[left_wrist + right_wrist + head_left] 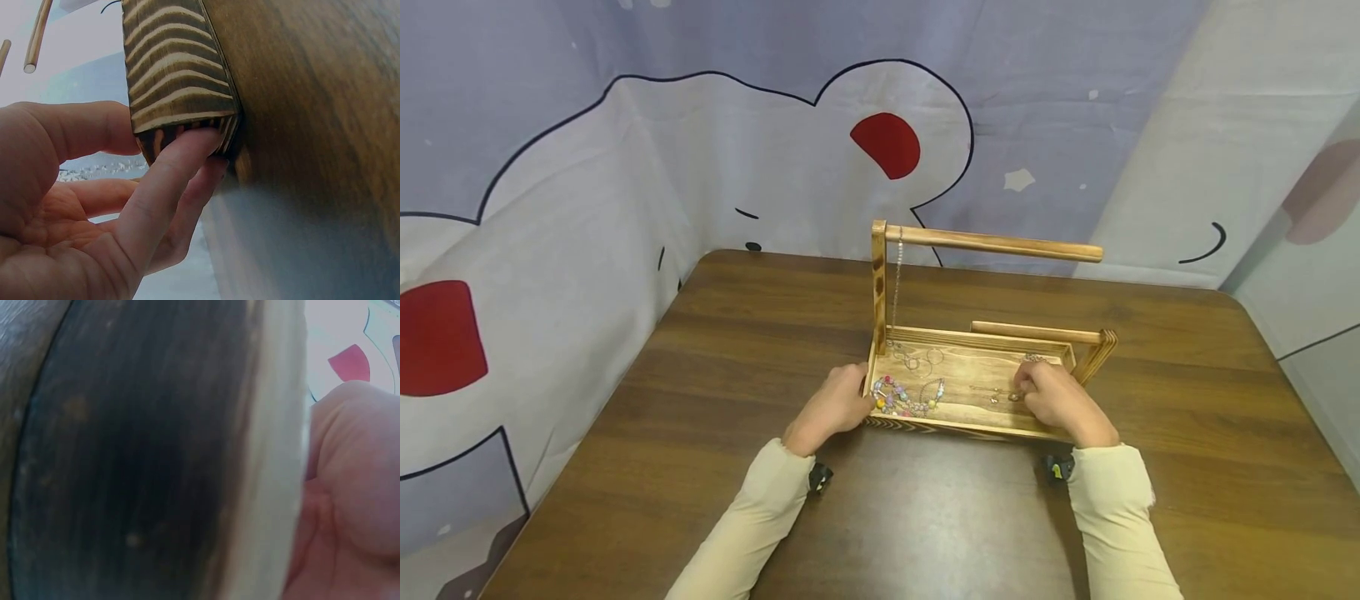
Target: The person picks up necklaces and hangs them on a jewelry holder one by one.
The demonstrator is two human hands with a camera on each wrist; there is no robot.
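A wooden jewelry stand (962,425) with a shallow tray base sits on the table. My left hand (838,398) grips the tray's left end, and the left wrist view shows its fingers against the striped wood corner (181,69). Beside that hand, inside the tray, lies a colorful beaded bracelet (891,400). My right hand (1056,398) reaches over the front wall into the tray's right part, fingers bent down by a thin gold chain (988,389) with small pendants. Its fingertips are hidden in the right wrist view by the tray wall (144,450); I cannot tell whether they pinch the chain.
A tall post carries the upper bar (1000,242), from which a thin beaded chain (897,275) hangs at the left. The lower bar (1037,332) extends from a short right post. Thin silver chains (917,361) lie at the tray's back left. A printed curtain (760,167) stands behind the table.
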